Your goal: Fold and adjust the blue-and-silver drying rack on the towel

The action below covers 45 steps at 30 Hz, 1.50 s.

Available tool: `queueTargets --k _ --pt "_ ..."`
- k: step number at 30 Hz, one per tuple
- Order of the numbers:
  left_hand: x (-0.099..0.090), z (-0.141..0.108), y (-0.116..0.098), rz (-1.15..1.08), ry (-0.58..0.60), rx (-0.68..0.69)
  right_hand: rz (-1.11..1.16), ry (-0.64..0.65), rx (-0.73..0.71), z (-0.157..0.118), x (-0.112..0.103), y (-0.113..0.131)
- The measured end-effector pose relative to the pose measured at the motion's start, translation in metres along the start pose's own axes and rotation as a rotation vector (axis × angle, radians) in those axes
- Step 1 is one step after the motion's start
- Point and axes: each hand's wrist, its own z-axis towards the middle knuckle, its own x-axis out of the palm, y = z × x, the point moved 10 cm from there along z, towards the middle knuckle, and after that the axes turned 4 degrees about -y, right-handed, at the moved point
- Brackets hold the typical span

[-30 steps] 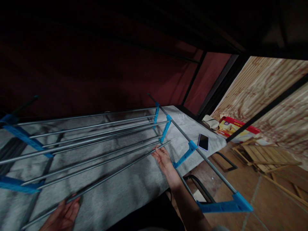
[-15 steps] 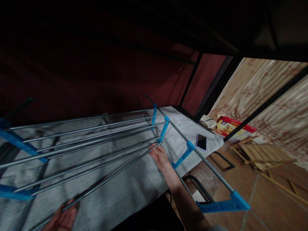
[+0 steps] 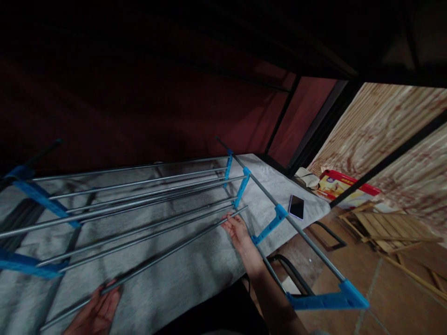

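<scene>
A loose grey metal rod runs diagonally between my hands above the grey cloth. My left hand, at the bottom left, holds it near its lower end. The fingers of my right hand grip it close to its far end, beside a blue bracket. Behind the rod lies a rack of several parallel metal rods, joined by blue plastic brackets at the left and right. A long side pole with blue connectors slants down to the lower right.
A phone lies on the grey cloth at the right. Beyond it are a red and yellow box, a folded wooden item on the tiled floor, and a dark metal frame bar.
The view has shifted slightly, so the rack and both hands appear a little further right. Both hands still hold the loose rod.
</scene>
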Motion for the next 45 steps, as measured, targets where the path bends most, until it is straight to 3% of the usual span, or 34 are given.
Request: queueTargets --k 3,8,12,18,26,29,34,36,39,45 --pt "0.013 -0.027 -0.005 -0.08 -0.073 -0.019 -0.013 0.002 0.031 -0.002 -0.01 -0.01" --pt "0.031 -0.049 -0.01 -0.086 -0.062 -0.036 -0.033 0.005 0.05 -0.008 -0.025 -0.026" --pt "0.029 -0.049 -0.005 -0.058 -0.068 -0.043 -0.083 -0.01 0.029 -0.008 -0.041 -0.037" --pt "0.031 -0.047 -0.002 0.029 -0.032 0.057 -0.075 -0.06 0.034 -0.002 -0.069 -0.047" --pt "0.035 -0.042 0.004 0.235 0.062 0.203 -0.126 0.002 0.035 0.005 -0.084 -0.054" --pt "0.041 -0.044 0.0 0.428 0.1 0.421 -0.154 0.003 0.036 0.01 -0.093 -0.056" --pt "0.055 -0.085 -0.033 0.87 -0.056 1.143 -0.229 -0.006 0.039 0.015 -0.107 -0.059" --pt "0.064 -0.099 -0.037 1.054 -0.111 1.346 -0.251 -0.006 0.048 0.015 -0.109 -0.058" --pt "0.073 -0.099 -0.033 1.322 -0.121 1.463 -0.277 -0.014 0.061 0.014 -0.109 -0.056" --pt "0.074 -0.073 -0.018 1.558 -0.009 1.403 -0.244 0.029 0.061 0.008 -0.103 -0.051"
